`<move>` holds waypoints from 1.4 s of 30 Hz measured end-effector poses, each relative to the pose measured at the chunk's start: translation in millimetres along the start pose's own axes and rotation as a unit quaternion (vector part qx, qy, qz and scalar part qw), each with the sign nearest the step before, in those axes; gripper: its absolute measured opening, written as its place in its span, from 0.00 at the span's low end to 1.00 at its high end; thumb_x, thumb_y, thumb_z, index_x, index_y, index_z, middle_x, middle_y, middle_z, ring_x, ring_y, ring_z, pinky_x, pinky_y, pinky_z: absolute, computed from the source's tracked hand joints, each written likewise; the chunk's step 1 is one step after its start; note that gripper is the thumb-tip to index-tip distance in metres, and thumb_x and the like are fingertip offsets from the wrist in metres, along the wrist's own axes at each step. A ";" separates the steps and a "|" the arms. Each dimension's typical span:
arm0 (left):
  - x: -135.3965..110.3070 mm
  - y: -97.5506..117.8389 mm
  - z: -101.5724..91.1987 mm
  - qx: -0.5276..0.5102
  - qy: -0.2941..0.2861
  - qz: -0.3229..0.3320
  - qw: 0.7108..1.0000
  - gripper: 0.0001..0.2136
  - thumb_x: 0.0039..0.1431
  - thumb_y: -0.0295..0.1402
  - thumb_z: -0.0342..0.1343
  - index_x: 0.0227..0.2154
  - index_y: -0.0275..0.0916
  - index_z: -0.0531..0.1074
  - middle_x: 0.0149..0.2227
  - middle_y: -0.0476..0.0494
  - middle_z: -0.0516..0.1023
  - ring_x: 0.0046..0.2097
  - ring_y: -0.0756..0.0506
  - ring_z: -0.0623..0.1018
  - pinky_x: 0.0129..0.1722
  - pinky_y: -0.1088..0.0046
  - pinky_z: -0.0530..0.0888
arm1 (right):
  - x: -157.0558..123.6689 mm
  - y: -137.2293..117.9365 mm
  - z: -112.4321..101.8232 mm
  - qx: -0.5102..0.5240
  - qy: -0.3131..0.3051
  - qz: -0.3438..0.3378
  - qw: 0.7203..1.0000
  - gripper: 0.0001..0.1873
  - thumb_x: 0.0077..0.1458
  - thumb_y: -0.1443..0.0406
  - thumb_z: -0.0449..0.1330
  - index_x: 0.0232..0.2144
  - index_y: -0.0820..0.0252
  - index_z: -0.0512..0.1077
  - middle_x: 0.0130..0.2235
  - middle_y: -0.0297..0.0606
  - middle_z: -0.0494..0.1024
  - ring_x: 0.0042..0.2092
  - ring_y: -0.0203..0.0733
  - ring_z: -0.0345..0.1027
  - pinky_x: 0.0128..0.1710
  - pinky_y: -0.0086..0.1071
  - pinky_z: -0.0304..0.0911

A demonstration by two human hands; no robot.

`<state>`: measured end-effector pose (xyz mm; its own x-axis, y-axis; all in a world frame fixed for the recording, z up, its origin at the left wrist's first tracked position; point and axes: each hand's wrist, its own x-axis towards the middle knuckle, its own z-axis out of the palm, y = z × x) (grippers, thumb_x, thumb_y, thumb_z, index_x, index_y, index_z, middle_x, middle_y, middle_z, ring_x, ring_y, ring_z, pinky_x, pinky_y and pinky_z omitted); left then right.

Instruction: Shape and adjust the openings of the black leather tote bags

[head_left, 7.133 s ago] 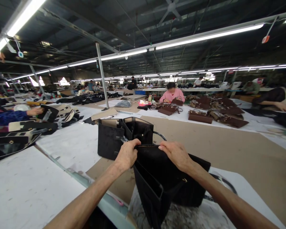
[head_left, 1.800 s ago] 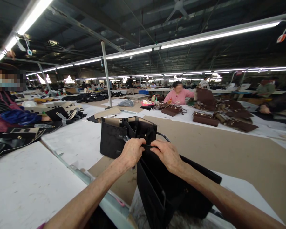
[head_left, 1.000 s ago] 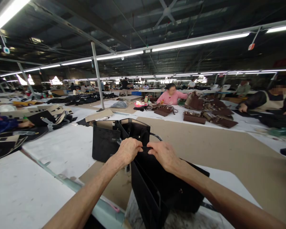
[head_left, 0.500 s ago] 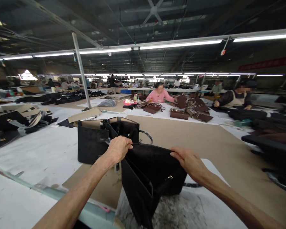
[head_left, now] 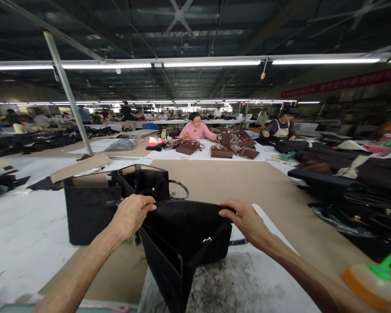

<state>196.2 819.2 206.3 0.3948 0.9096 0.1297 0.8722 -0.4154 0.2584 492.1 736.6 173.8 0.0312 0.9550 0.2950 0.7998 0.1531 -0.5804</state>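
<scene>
brown bags (head_left: 221,151) heaped far middle, before a person in pink (head_left: 198,131). dark bags (head_left: 348,208) piled at right; squeeze bottle (head_left: 369,284) near right. a standing bag (head_left: 93,213), black, sits just beyond the left hand (head_left: 130,214), crowding it. near middle, the held black bag (head_left: 185,226): left fingers pinch its top edge, gap narrow; right hand (head_left: 247,219) likewise grips the edge's right end.
</scene>
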 end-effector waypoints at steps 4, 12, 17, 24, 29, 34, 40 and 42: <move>-0.1 -4.0 1.8 -0.043 0.001 -0.007 0.999 0.10 0.52 0.34 0.45 0.19 0.38 0.64 0.19 0.51 0.62 0.24 0.51 0.62 0.26 0.78 0.55 | 5.4 4.4 1.4 0.048 -0.021 0.035 0.998 0.11 0.50 0.60 0.52 0.27 0.57 0.72 0.27 0.29 0.72 0.31 0.39 0.63 0.31 0.28 0.54; -3.4 -6.1 5.7 -0.085 0.018 0.026 0.996 0.09 0.50 0.31 0.47 0.17 0.37 0.61 0.18 0.52 0.58 0.23 0.52 0.60 0.25 0.79 0.54 | 9.3 -0.2 -3.5 -0.101 -0.019 -0.037 0.994 0.11 0.54 0.58 0.52 0.28 0.56 0.71 0.28 0.31 0.72 0.33 0.40 0.63 0.32 0.31 0.54; -3.9 -10.5 11.2 -0.084 0.046 0.056 0.994 0.10 0.51 0.31 0.47 0.17 0.37 0.62 0.17 0.53 0.57 0.22 0.53 0.59 0.25 0.78 0.54 | 31.5 -27.4 5.7 -0.227 -0.062 -0.160 0.959 0.15 0.59 0.60 0.49 0.24 0.58 0.70 0.29 0.34 0.72 0.35 0.40 0.63 0.35 0.31 0.54; -5.8 -9.2 7.4 -0.083 0.063 0.079 0.991 0.10 0.50 0.28 0.48 0.15 0.36 0.63 0.15 0.53 0.58 0.21 0.53 0.61 0.24 0.78 0.55 | 77.7 -95.2 52.8 -0.248 -0.164 -0.236 0.925 0.11 0.56 0.61 0.54 0.26 0.58 0.71 0.27 0.35 0.73 0.32 0.41 0.66 0.27 0.29 0.51; -8.9 -12.4 9.2 -0.097 0.070 0.084 0.989 0.10 0.51 0.26 0.45 0.22 0.37 0.71 0.19 0.49 0.68 0.24 0.51 0.68 0.26 0.78 0.60 | 91.2 -126.9 81.7 -0.238 -0.197 -0.274 0.911 0.09 0.53 0.60 0.57 0.29 0.60 0.72 0.30 0.39 0.74 0.35 0.45 0.67 0.29 0.30 0.53; -13.3 -12.2 10.9 -0.180 0.136 0.041 0.973 0.10 0.56 0.32 0.44 0.33 0.38 0.71 0.26 0.47 0.73 0.29 0.49 0.71 0.30 0.76 0.64 | 94.4 -123.6 84.8 -0.173 -0.246 -0.276 0.913 0.08 0.53 0.62 0.55 0.31 0.60 0.71 0.29 0.35 0.73 0.34 0.41 0.66 0.29 0.28 0.54; -57.5 13.9 5.3 -0.374 0.232 -0.046 0.897 0.12 0.56 0.37 0.47 0.40 0.38 0.65 0.38 0.44 0.73 0.39 0.47 0.72 0.40 0.73 0.68 | 92.5 -115.2 60.2 -0.194 -0.218 -0.237 0.927 0.12 0.56 0.62 0.51 0.25 0.61 0.69 0.28 0.37 0.72 0.33 0.42 0.66 0.31 0.29 0.55; -82.8 26.8 13.4 -0.419 0.219 -0.072 0.878 0.14 0.56 0.41 0.47 0.42 0.39 0.65 0.42 0.43 0.72 0.43 0.45 0.71 0.43 0.71 0.67 | 94.7 -108.8 43.8 -0.208 -0.204 -0.187 0.938 0.13 0.56 0.62 0.51 0.25 0.61 0.69 0.26 0.38 0.71 0.30 0.42 0.65 0.29 0.29 0.55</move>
<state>190.7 733.0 189.6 -0.0118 0.9382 0.3460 0.3134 -0.3251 0.8922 381.7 821.5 231.6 -0.4624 0.8849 0.0558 0.8763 0.4657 -0.1235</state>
